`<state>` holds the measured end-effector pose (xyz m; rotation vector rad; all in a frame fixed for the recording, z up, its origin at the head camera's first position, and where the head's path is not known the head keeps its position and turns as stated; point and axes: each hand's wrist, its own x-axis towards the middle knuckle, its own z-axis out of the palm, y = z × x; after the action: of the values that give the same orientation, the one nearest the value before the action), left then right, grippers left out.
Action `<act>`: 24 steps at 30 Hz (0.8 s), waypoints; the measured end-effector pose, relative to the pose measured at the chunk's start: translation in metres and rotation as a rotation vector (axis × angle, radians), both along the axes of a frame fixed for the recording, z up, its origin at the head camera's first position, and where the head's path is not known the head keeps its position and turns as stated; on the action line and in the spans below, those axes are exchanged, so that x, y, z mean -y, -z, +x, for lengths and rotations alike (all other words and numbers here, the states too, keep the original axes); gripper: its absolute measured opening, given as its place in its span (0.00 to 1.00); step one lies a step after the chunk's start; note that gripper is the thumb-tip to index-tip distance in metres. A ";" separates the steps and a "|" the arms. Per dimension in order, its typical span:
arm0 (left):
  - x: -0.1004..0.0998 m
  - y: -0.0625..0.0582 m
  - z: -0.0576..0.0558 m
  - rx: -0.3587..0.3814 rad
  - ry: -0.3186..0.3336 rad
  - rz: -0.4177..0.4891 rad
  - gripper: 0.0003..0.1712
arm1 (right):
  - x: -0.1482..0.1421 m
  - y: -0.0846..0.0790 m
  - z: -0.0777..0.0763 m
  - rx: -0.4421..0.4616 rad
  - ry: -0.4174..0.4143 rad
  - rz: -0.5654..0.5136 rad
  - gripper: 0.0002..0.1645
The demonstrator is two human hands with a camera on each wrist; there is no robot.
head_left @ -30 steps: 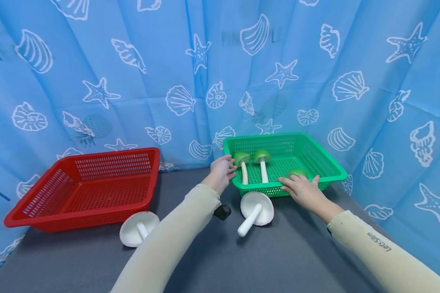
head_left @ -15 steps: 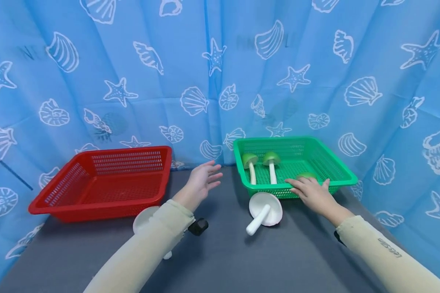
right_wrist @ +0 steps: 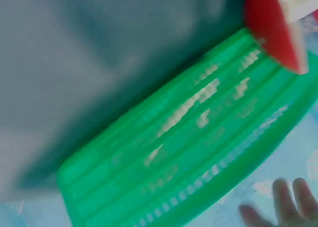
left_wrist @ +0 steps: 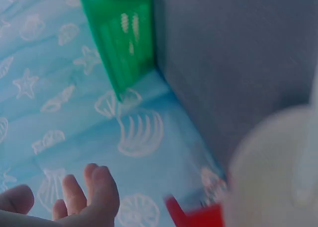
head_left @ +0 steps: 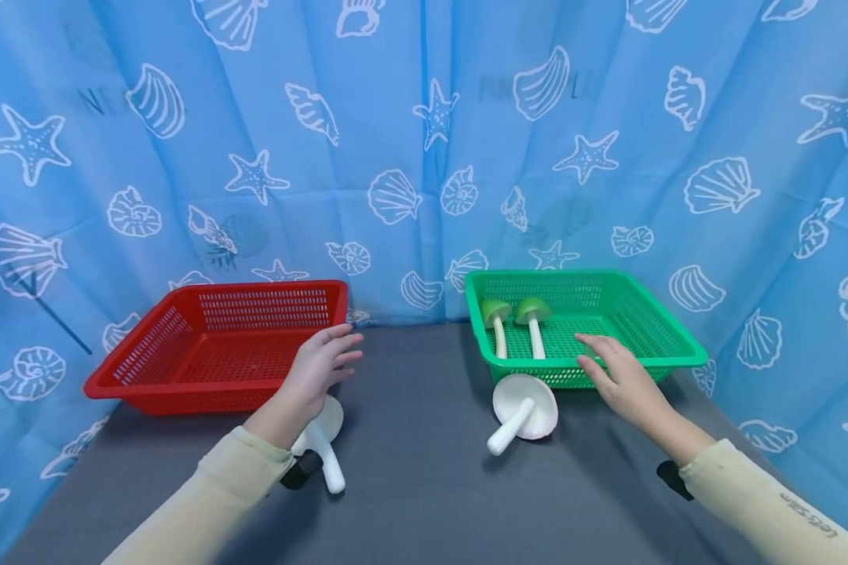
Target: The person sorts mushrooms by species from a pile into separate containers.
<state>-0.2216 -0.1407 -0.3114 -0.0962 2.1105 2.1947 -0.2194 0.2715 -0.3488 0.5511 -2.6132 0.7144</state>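
Observation:
Fingers loosely extended and holding nothing, my left hand [head_left: 316, 369] hovers by the front right corner of the red basket [head_left: 254, 390]. Under its wrist lies a toy mushroom [head_left: 334, 471], cap turned over, stem toward me, partly covered by the wrist. The left wrist view shows its pale cap [left_wrist: 273, 167] blurred. My right hand [head_left: 622, 384], fingers spread, overlaps the front rim of the green basket [head_left: 650, 362]. Two green-capped mushrooms [head_left: 535, 329] lie in that basket. Against its front leans another mushroom [head_left: 526, 408], white underside up; its red cap [right_wrist: 271, 28] shows in the right wrist view.
Both baskets stand on a grey-covered table [head_left: 424, 471], near its back edge, with a grey gap between them. A blue curtain [head_left: 396, 157] printed with seashells hangs right behind them.
My left hand has moved left, from the green basket's left side to the red basket. My right hand has come away slightly from the green cap at the front rim. The head view has turned left.

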 end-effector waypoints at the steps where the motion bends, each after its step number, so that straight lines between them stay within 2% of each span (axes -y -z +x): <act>1: 0.005 0.001 0.002 -0.009 -0.008 -0.029 0.29 | 0.003 -0.002 0.003 0.031 -0.009 -0.043 0.26; 4: 0.020 0.002 0.009 -0.025 -0.037 -0.103 0.31 | 0.011 -0.008 0.012 0.112 -0.028 -0.146 0.27; 10: 0.048 0.005 0.016 -0.040 -0.083 -0.218 0.33 | 0.026 -0.009 0.026 0.200 -0.044 -0.249 0.25; 12: 0.056 0.008 0.017 -0.058 -0.090 -0.299 0.33 | 0.030 -0.007 0.030 0.230 -0.048 -0.278 0.25; 16: 0.073 0.017 0.018 -0.141 -0.070 -0.562 0.33 | 0.037 -0.003 0.035 0.321 -0.060 -0.338 0.25; 22: 0.095 0.032 0.014 -0.376 -0.052 -1.080 0.39 | 0.045 0.007 0.039 0.440 -0.076 -0.433 0.25; 24: 0.102 0.037 0.011 -0.454 -0.046 -1.197 0.40 | 0.047 0.010 0.039 0.478 -0.079 -0.460 0.25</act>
<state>-0.2102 -0.2431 -0.3488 0.2967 3.3426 0.6859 -0.1799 0.2247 -0.3589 0.3756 -2.7013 1.5853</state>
